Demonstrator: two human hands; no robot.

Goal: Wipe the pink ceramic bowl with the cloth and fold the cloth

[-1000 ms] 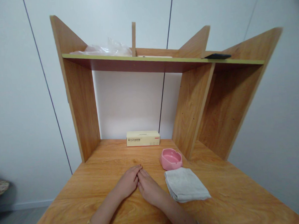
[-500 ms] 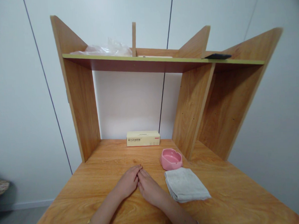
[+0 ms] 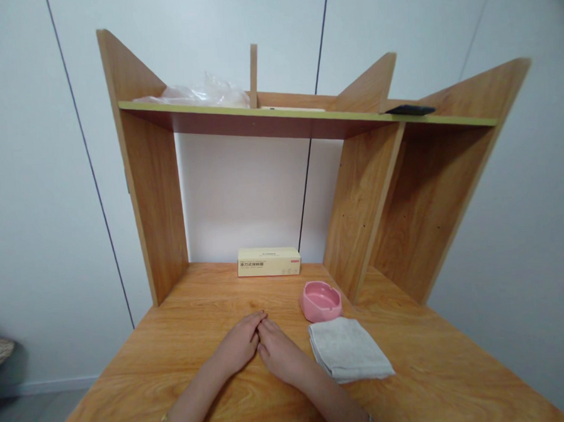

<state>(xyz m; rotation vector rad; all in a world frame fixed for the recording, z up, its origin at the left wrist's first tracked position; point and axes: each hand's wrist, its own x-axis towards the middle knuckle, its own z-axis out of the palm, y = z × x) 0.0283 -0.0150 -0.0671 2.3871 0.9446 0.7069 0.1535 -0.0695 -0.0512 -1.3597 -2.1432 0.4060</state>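
My left hand (image 3: 240,343) and my right hand (image 3: 279,355) rest together on the wooden desk, their fingertips touching and partly overlapping. Both lie palm down with the fingers stretched out, and neither holds anything that I can see. To the right of my right hand lies a folded grey cloth (image 3: 350,350). Just behind the cloth stands a pink ashtray (image 3: 321,302) with notches in its rim. Further back, a pale yellow cling film box (image 3: 268,263) sits near the desk's rear edge.
A wooden shelf unit (image 3: 160,198) rises from the back of the desk (image 3: 157,356), with an upright divider (image 3: 365,213) on the right. Its upper shelf (image 3: 286,115) carries a clear plastic bag (image 3: 204,94) and a flat dark object (image 3: 410,110). A white wall stands behind.
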